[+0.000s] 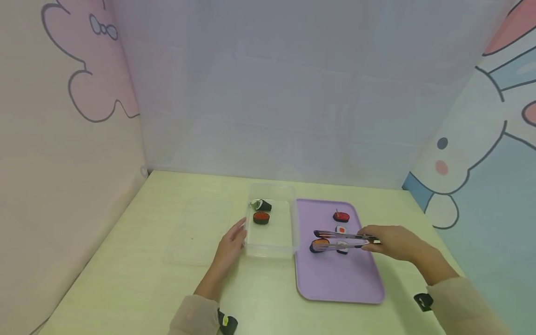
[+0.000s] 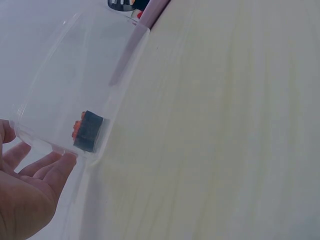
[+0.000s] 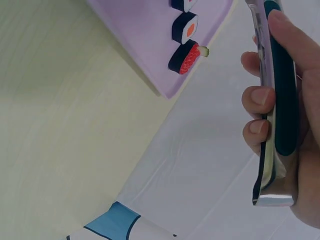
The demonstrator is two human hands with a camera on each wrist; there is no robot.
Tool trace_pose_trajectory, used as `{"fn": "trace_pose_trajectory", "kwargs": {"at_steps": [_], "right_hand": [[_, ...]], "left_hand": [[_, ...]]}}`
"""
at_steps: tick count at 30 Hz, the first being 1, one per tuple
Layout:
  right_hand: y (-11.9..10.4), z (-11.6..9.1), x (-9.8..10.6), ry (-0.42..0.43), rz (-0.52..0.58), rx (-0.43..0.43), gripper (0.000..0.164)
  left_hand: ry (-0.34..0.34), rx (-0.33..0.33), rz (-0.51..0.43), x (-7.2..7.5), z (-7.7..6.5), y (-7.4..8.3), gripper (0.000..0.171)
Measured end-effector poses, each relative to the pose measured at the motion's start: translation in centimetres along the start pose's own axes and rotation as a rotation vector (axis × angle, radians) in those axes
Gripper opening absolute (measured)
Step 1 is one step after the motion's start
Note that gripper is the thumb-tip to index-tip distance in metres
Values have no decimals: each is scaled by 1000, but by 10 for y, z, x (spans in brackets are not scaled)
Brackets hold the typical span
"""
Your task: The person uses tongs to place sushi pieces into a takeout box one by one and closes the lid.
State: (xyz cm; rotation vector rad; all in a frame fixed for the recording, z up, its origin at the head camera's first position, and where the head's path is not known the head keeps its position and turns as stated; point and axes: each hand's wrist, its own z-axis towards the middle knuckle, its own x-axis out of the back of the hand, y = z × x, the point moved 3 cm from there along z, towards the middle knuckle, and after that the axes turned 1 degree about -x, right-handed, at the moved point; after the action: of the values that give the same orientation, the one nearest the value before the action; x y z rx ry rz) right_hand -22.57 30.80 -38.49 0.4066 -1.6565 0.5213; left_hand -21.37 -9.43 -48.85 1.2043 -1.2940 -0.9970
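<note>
The right hand [image 1: 395,241] gripped the tongs [image 3: 285,110]; the left hand [image 1: 230,242], fingers extended, rested against the box [image 1: 278,232]. The orange sushi [image 1: 320,241] lay on the tray [image 1: 335,284] at the tong tips, left of the right fingers, its long axis roughly along the tongs. The right hand was nearer. Tip contact could not be determined. No writing was legible.
</note>
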Motion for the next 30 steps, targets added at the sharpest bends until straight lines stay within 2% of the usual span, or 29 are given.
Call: {"fn": "trace_pose_trajectory", "kwargs": {"at_steps": [8,13,24,30], "right_hand": [[1,6,-12,12,-34,25,21],[1,5,-13,18,-22,24,20],[-5,5,21,112,25,19,28],[-23,21,33,133,54,55,28]], "left_hand": [[-4,0,3,1,1,-1,44],[0,-2,18,0,0,0,44],[2,-5,13,-1,1,0,44],[13,2,22,0,1,-1,44]]}}
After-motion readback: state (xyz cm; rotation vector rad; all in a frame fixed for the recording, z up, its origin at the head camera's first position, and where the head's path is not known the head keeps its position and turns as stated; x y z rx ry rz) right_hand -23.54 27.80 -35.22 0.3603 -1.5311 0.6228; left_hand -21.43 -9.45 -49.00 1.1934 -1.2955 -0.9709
